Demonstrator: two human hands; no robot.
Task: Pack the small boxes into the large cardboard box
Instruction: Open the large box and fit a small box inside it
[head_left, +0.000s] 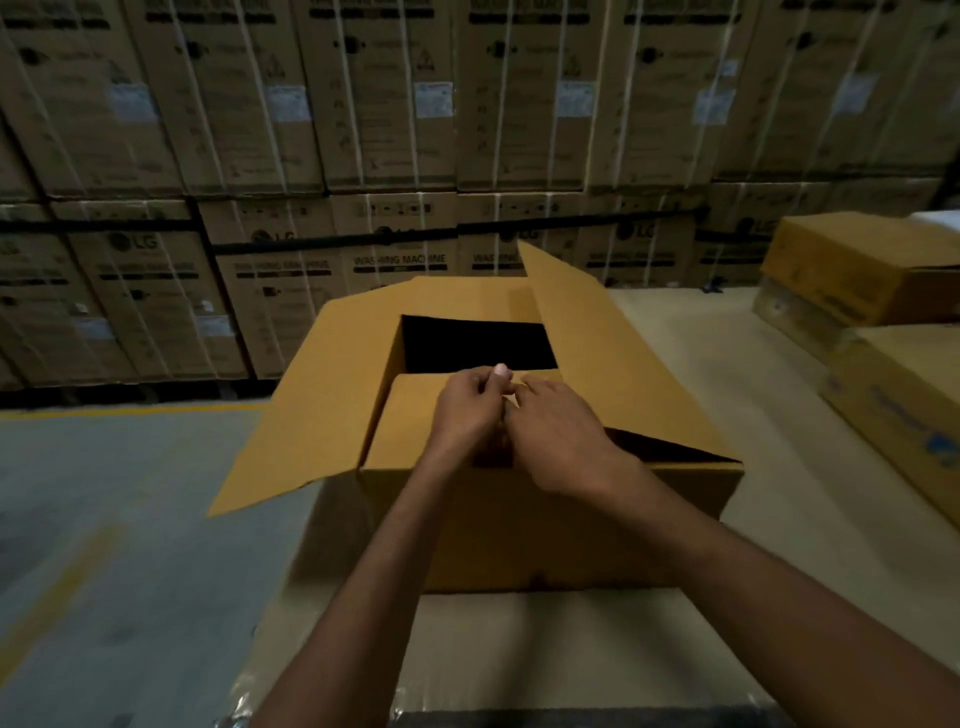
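Observation:
The large cardboard box (545, 519) stands in the middle of the head view on a pale platform. Its left flap (301, 415) hangs outward and its right flap (582, 322) stands up. The near flap (410, 421) is folded in over the opening. My left hand (465, 415) and my right hand (563, 436) are close together at that flap's far edge, fingers curled round it. The inside of the box (478, 345) is dark, and I can make out no small boxes in it.
Closed cartons (862, 270) are stacked at the right, with another carton (904, 410) nearer to me. A wall of strapped washing-machine cartons (395, 156) fills the background. Grey floor with a yellow line (57, 592) lies to the left.

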